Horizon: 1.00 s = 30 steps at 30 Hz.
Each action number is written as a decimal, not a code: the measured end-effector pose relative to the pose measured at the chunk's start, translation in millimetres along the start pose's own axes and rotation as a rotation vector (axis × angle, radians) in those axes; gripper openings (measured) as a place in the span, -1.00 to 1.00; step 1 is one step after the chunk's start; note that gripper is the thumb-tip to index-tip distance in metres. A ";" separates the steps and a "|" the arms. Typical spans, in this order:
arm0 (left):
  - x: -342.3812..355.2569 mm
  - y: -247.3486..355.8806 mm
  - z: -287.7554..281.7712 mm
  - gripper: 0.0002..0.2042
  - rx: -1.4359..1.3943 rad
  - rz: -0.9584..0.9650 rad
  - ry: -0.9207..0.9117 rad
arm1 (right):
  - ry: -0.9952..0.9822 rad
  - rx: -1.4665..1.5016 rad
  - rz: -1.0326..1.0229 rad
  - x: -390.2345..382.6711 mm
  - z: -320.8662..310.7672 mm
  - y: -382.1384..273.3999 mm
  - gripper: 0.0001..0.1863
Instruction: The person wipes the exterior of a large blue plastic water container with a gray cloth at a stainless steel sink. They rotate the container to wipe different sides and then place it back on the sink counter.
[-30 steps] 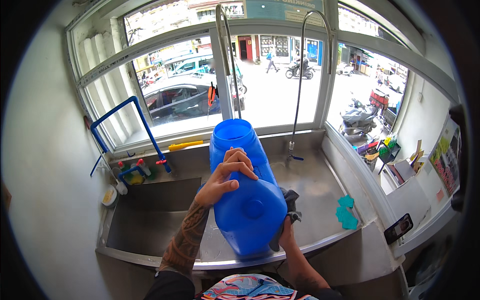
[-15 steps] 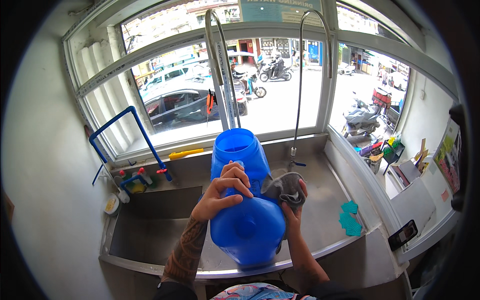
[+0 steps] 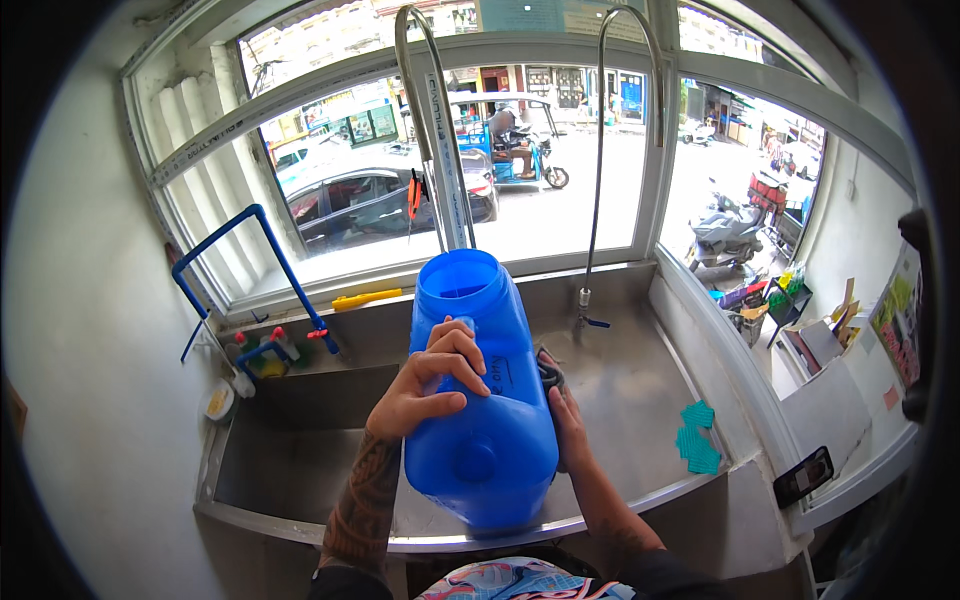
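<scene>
A large blue plastic water jug [image 3: 480, 425] stands on the steel counter in front of me, its wide round mouth uncapped and pointing away. My left hand [image 3: 430, 378] is closed round the handle on top of the jug; the fingers hide most of that handle. Against the jug's right side, my right hand [image 3: 568, 430] presses a dark grey cloth [image 3: 549, 374]. Only part of the cloth shows between the fingers and the jug wall. Dark handwriting marks the jug's side beside the cloth.
A steel sink basin [image 3: 290, 465] lies left, with blue piping [image 3: 285, 265] and bottles behind it. Two tall curved taps [image 3: 597, 200] rise at the back. A yellow tool [image 3: 367, 299] rests on the ledge. Teal pieces [image 3: 697, 440] and a phone [image 3: 803, 477] are at right.
The cloth, loosely bunched above the right hand before, is now flattened against the jug's side. The right hand has moved in toward the jug, which sits slightly further left and is turned a little.
</scene>
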<state>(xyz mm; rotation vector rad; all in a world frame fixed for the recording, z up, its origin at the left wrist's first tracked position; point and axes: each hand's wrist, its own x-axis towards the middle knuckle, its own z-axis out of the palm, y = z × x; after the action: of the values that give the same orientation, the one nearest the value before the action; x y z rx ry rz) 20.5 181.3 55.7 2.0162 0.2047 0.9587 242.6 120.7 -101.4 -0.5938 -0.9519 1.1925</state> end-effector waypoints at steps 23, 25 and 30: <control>-1.4 0.6 -0.5 -0.67 -0.033 0.019 0.034 | -0.181 -0.250 -0.223 -16.6 18.8 -17.5 -0.08; -0.7 0.9 -0.1 -0.66 -0.028 -0.015 0.022 | -0.163 0.129 -0.070 -24.1 -3.2 18.3 -0.14; -1.7 0.0 1.9 -0.63 -0.051 -0.023 0.043 | 0.104 -0.039 0.317 -15.6 -71.8 113.4 -0.26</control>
<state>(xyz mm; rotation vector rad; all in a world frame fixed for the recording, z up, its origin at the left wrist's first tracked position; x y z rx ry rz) 20.6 179.2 54.1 1.9439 0.2237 0.9839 246.4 145.6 -234.2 -0.8529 -0.8136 1.4111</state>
